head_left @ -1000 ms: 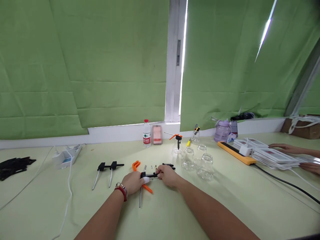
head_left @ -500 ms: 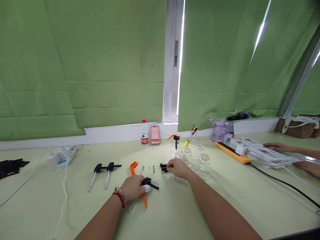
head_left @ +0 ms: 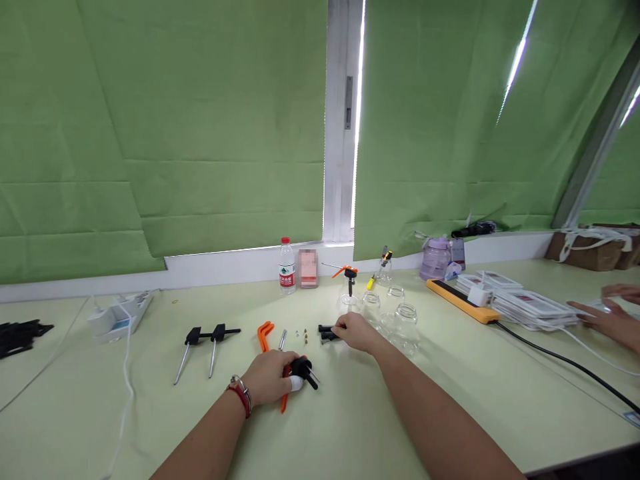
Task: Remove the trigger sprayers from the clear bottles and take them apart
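Observation:
My left hand (head_left: 273,377) is closed around a black plastic part (head_left: 301,367) with a thin metal pin and a black stub pointing to the right. A silver rod (head_left: 283,340) shows just beyond that hand; whether it joins the black part is hidden. Beneath the hand lies an orange bent piece (head_left: 265,333), partly covered. My right hand (head_left: 356,331) pinches at the right end of small black cylindrical pieces (head_left: 327,333) on the table. Several tiny brass and silver bits (head_left: 305,337) lie between the hands.
Two black-and-silver assemblies (head_left: 215,337) lie at left, near a white power strip (head_left: 120,319). Glass jars (head_left: 406,327) stand right of my right hand, one beneath an orange-and-black assembly (head_left: 350,273). A water bottle (head_left: 287,270) stands behind. Another person's hands (head_left: 613,320) are at far right.
My left hand has turned the black part, so its pin and stub tilt further down. The rod's near end no longer shows below the hand. The other person's hands have shifted right.

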`<state>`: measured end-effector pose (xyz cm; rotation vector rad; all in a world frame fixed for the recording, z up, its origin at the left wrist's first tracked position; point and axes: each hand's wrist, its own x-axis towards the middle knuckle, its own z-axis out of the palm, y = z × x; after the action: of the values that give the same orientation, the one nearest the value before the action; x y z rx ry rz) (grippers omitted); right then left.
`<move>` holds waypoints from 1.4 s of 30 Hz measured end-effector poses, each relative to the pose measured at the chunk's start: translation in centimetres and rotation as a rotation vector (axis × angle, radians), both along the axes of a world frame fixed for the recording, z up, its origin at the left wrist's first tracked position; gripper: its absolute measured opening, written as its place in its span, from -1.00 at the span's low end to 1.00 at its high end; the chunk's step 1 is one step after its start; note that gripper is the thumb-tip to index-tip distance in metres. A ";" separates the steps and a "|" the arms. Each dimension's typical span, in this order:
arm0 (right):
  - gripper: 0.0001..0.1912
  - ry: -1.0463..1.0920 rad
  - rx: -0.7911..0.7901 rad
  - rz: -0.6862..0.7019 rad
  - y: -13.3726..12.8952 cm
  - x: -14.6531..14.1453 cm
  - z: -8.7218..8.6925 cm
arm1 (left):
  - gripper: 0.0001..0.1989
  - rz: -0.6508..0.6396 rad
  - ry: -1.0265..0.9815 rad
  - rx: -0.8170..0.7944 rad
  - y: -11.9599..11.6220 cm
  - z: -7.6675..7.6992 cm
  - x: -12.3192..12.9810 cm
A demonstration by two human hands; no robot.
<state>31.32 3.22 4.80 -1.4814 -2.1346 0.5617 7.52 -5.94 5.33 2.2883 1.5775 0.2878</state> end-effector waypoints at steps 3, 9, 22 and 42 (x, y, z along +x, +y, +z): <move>-0.78 0.016 -0.020 -0.021 0.1 0.2 0.1 | -0.66 0.000 -0.004 0.010 0.1 -0.1 0.0; -0.87 0.058 -0.038 -0.050 0.3 0.6 -0.1 | -0.60 0.012 -0.005 0.006 0.0 0.0 0.2; -0.72 -0.031 -0.030 -0.107 0.5 1.0 -0.1 | -0.58 0.045 0.012 -0.004 -0.1 0.3 0.4; -0.89 0.026 -0.072 -0.136 0.3 1.4 0.2 | -0.59 0.021 -0.003 0.003 0.5 -0.4 -0.1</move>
<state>32.74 3.53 5.04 -1.6351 -1.9948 0.6099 7.37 -5.44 4.96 2.2742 1.6014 0.2989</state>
